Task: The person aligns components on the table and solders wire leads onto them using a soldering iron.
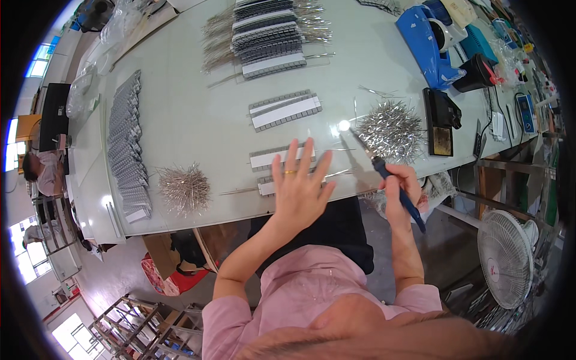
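My left hand [302, 191] is spread flat, fingers apart, over two strips of small grey blocks with white faces. The farther strip [264, 161] shows beside its fingertips, and the nearer strip [266, 187] is partly hidden under the palm. Thin metal wires stick out past the strip ends. In my right hand [399, 180] is a soldering iron [378, 163] with a dark blue handle, its tip pointing up and left beside a heap of short silver wires [393, 131]. Beyond my left hand lie more white-faced strips [287, 113] side by side.
At the far side sits a stack of wired strips [269, 39]. To the left are another wire heap [183, 189] and a long row of grey strips [126, 144]. A black iron stand [441, 123], blue tape dispenser [423, 45] and black cup [477, 71] stand right; below, a fan [506, 261].
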Demonstrator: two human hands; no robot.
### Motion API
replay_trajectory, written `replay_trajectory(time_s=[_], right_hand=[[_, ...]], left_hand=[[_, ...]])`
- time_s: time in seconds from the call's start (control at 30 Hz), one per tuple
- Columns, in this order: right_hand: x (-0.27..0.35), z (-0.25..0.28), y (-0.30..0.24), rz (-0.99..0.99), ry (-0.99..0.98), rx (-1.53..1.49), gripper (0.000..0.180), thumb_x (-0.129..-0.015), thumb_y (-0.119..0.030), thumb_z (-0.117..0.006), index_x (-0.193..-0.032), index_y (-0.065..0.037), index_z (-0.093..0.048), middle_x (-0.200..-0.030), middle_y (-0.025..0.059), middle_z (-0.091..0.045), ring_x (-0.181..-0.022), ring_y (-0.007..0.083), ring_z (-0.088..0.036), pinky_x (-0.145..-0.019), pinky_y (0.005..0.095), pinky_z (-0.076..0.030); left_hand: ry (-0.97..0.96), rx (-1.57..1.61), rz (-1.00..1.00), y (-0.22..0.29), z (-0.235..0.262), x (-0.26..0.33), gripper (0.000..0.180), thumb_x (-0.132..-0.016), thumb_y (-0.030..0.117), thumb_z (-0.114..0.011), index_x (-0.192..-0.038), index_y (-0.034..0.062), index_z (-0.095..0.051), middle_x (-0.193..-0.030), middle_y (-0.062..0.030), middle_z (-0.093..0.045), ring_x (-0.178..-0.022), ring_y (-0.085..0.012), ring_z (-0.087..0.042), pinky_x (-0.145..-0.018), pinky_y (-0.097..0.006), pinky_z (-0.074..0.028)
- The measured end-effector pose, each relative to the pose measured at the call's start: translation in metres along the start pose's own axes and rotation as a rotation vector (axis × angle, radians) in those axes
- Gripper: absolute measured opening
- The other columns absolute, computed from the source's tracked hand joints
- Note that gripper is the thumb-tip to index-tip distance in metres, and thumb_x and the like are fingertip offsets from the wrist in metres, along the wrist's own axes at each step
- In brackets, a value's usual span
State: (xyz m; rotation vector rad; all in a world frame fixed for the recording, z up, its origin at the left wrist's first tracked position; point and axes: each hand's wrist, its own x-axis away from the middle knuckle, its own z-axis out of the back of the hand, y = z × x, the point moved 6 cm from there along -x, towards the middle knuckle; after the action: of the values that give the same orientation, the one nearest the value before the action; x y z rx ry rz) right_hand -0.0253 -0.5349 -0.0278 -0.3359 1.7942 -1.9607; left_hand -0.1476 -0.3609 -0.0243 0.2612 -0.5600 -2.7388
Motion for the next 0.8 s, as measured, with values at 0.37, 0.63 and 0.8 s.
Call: replay_trajectory(time_s=[0.37,0.63,0.8], right_hand=[[0.005,-0.025,-0.008,-0.020,-0.070,0.194,0.014,-0.083,-0.004,-0.076,-0.091,0.002,-0.066,-0.074,0.0056,-0.069,-0.066,0.0057,-0.062,-0.058,0.0210,-0.049],[0.002,-0.026,-0.005,-0.075,-0.100,0.157,0.012,-0.085,-0.001,-0.073,-0.092,0.002,-0.063,-0.077,0.0041,-0.067,-0.068,0.0047,-0.059,-0.060,0.0200,-0.047],[-0.004,-0.023,0.002,-0.099,-0.162,0.159,0.011,-0.087,0.003,-0.069,-0.093,0.003,-0.060,-0.080,0.0036,-0.064,-0.069,0.0045,-0.057,-0.061,0.0192,-0.045]], left_hand=[[-0.032,-0.069,0.019,-0.049,0.019,0.026,0.050,-0.091,0.023,-0.062,-0.140,0.0171,-0.055,-0.153,-0.0165,-0.038,-0.143,-0.0367,-0.029,-0.115,-0.058,-0.017],[0.001,-0.054,-0.041,-0.046,0.016,0.021,0.049,-0.089,0.029,-0.066,-0.136,0.0176,-0.058,-0.148,-0.0158,-0.043,-0.139,-0.0358,-0.035,-0.113,-0.057,-0.022],[-0.049,0.004,-0.038,-0.045,0.011,0.018,0.050,-0.091,0.025,-0.063,-0.140,0.0176,-0.055,-0.152,-0.0168,-0.039,-0.141,-0.0369,-0.032,-0.115,-0.057,-0.018]])
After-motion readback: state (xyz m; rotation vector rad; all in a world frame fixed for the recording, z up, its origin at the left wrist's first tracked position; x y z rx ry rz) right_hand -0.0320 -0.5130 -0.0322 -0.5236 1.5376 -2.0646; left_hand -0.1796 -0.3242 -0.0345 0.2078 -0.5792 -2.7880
